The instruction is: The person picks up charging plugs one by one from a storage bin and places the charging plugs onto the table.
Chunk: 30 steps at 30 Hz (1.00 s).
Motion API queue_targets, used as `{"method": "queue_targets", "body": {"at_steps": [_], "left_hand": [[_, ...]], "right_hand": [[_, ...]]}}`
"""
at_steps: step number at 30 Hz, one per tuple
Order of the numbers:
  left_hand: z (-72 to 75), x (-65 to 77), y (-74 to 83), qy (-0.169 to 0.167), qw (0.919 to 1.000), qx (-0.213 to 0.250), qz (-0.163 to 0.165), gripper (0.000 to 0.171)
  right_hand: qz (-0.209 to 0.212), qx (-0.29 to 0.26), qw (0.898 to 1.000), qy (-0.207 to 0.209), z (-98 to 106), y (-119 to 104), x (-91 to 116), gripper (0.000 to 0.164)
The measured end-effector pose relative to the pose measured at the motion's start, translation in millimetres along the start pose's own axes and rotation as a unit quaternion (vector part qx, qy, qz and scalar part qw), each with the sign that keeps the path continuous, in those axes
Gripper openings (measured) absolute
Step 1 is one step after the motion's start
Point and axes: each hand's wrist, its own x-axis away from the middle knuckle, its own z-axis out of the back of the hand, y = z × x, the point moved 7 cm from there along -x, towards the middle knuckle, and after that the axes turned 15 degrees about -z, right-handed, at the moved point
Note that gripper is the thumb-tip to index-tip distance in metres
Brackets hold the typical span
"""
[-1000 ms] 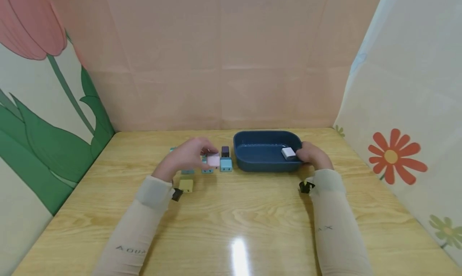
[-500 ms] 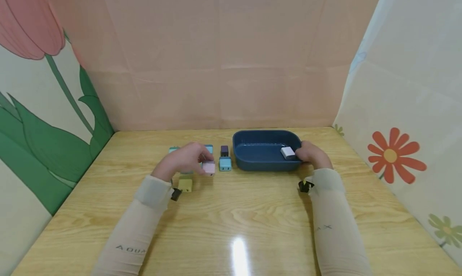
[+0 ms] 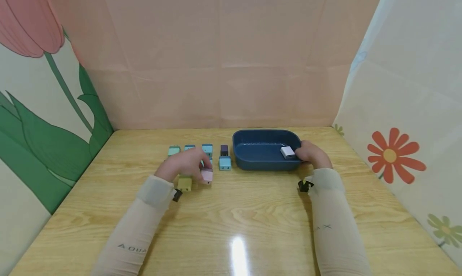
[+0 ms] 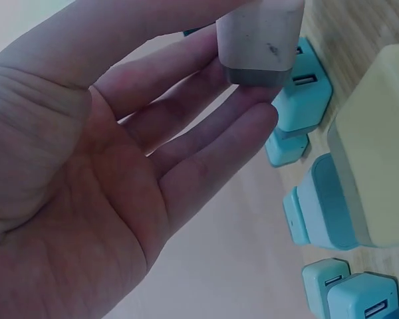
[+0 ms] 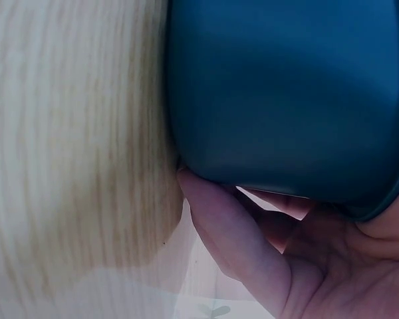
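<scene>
My left hand (image 3: pixel 185 164) pinches a pale pink charger plug (image 3: pixel 207 176) between thumb and fingers, close over the table in front of the blue plugs. In the left wrist view this charger plug (image 4: pixel 259 40) shows a grey end and a small dark smudge; the upper part runs out of frame. My right hand (image 3: pixel 314 155) grips the right end of a dark blue tub (image 3: pixel 267 165). From the right wrist, the thumb (image 5: pixel 219 206) lies against the tub's outer wall. A white charger plug (image 3: pixel 288 152) lies inside, by the right fingers.
A yellow charger plug (image 3: pixel 185 183) sits just below the left hand. Behind it stand a mint plug (image 3: pixel 174 150) and several blue ones, some partly hidden. A light blue plug (image 3: pixel 225 163) and a dark purple plug (image 3: pixel 224 150) stand left of the tub.
My left hand has brought the pink charger plug toward me and slightly left, away from the blue plugs, uncovering those at the back. The right hand and tub have stayed put.
</scene>
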Motion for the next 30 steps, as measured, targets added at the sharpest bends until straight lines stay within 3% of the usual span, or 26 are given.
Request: {"method": "queue_targets", "body": {"at_steps": [10, 30], "left_hand": [[-6.2, -2.7, 0.1, -0.022, 0.9994, -0.026, -0.001, 0.039], [-12.2, -1.4, -0.2, -0.035, 0.9991, -0.016, 0.016, 0.041]], "right_hand": [[-0.009, 0.003, 1.0, -0.007, 0, 0, 1, 0.051], [-0.013, -0.005, 1.0, -0.013, -2, 2, 0, 0.052]]}}
